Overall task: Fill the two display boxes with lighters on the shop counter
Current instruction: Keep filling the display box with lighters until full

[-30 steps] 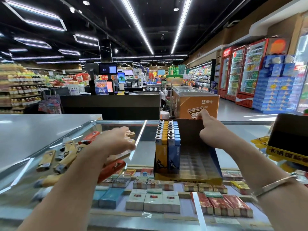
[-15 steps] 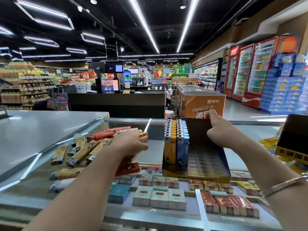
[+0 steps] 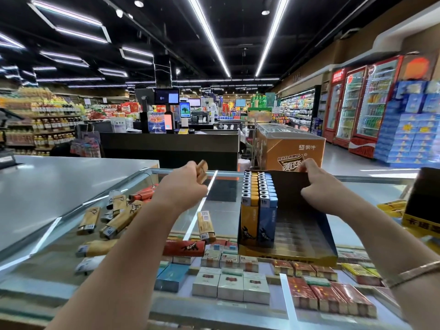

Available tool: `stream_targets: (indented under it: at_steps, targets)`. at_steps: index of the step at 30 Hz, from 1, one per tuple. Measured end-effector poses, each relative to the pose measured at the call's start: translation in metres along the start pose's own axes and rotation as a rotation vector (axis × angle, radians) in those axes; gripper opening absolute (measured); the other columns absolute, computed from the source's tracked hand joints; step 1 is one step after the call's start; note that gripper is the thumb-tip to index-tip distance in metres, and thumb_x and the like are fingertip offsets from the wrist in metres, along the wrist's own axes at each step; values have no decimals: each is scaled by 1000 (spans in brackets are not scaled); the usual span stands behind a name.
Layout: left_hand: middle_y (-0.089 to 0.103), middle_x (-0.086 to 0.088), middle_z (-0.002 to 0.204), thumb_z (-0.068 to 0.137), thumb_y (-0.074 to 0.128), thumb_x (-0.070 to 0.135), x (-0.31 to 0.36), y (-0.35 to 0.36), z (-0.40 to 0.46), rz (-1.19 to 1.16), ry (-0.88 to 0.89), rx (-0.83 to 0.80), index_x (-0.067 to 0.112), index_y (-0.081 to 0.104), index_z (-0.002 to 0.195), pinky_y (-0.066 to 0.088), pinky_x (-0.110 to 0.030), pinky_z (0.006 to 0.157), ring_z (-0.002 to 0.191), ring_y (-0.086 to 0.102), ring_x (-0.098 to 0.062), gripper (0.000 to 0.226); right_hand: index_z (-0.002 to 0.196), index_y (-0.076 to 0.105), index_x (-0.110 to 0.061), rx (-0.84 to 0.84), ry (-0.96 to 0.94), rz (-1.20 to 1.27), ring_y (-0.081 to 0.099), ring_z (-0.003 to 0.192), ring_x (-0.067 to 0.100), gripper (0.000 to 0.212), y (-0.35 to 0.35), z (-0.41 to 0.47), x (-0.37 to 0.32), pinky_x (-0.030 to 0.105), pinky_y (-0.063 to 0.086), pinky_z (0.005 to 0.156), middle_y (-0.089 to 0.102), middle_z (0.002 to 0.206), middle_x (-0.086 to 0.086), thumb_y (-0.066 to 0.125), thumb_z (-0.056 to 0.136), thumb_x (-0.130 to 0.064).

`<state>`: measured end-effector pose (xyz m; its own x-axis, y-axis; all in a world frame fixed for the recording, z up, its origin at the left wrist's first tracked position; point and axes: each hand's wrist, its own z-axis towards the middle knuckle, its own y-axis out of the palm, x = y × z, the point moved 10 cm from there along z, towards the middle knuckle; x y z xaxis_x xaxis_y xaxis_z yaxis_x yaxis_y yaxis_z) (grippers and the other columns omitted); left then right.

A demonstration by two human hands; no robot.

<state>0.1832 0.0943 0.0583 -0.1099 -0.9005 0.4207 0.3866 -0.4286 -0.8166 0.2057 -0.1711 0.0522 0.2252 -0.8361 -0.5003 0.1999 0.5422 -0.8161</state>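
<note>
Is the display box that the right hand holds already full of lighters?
No: the display box held by the right hand has only two rows of lighters at its left side; the rest is empty.

- We see a black ceiling (image 3: 238, 32) crossed by long white light strips (image 3: 207, 36).
- We face a dark checkout desk (image 3: 169, 148) carrying screens (image 3: 166, 96).
- We note stocked shelves (image 3: 47, 125) on the left.
- On the right, we count red drink fridges (image 3: 362, 103) beside stacked blue cartons (image 3: 409, 139).
- An orange chest freezer (image 3: 290, 148) stands on the pale floor (image 3: 345, 160).
</note>
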Motion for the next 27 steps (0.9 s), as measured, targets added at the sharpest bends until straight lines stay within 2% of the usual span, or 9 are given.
stream_targets:
  at_steps: [3,6,9,13,16,18,22,25,27]
  targets:
    - [57,-3,79,80,68,33,-9,25,-11,136,-108,-241,14,55,92,44,-24,56,68,55,-13,25,104,34,-18,-5,-1,-4,48,89,25,33,0,0,0,33,36,74,46,99,8,44,81,3]
    - [58,-2,77,75,70,47,-11,44,-20,193,-141,-386,17,53,81,42,-23,52,65,54,-12,35,103,35,-18,-9,4,-9,48,90,25,32,-1,0,0,34,37,75,46,99,8,44,81,2]
    - [59,-1,77,77,69,40,-10,54,-21,148,-154,-437,18,54,79,40,-21,52,67,54,-11,27,103,35,-18,-10,3,-10,48,88,25,31,-1,-1,0,34,37,73,46,96,7,44,81,2]
    - [57,-3,78,77,67,27,-8,59,-19,15,-148,-423,17,55,82,39,-21,52,67,54,-12,17,105,33,-19,-17,3,-23,48,88,25,33,0,-1,-1,34,37,74,45,97,6,44,82,1]
    - [59,-5,80,78,67,29,-9,52,-16,-209,-173,-392,16,55,86,41,-19,49,66,54,-13,19,105,33,-20,-23,14,-23,49,88,26,31,0,-2,0,34,39,75,46,95,7,45,82,-2]
    - [61,-6,82,78,68,33,-10,37,-12,-434,-212,-316,17,56,90,42,-21,48,66,56,-15,23,104,32,-21,-18,16,-23,49,85,25,30,-1,-2,0,33,38,73,47,94,7,46,83,-5]
    - [65,-3,66,74,70,28,3,16,-9,-1053,-222,-218,16,58,98,45,-20,42,50,60,-10,30,115,37,-18,3,44,-121,48,98,28,33,-3,-3,1,36,42,83,48,109,10,50,85,-14]
    - [61,-4,56,68,67,27,18,7,-13,-1365,-171,-190,12,54,93,42,-16,34,39,55,-9,32,118,51,-15,317,-144,-125,50,104,26,32,-34,-14,-30,30,38,82,54,113,8,56,86,-17]
    - [60,-6,59,70,67,27,28,6,-15,-1451,-142,-184,11,53,87,41,-15,34,38,52,-9,27,110,59,-16,480,-390,14,56,90,11,27,-53,-35,-66,14,37,76,60,104,0,63,84,-13]
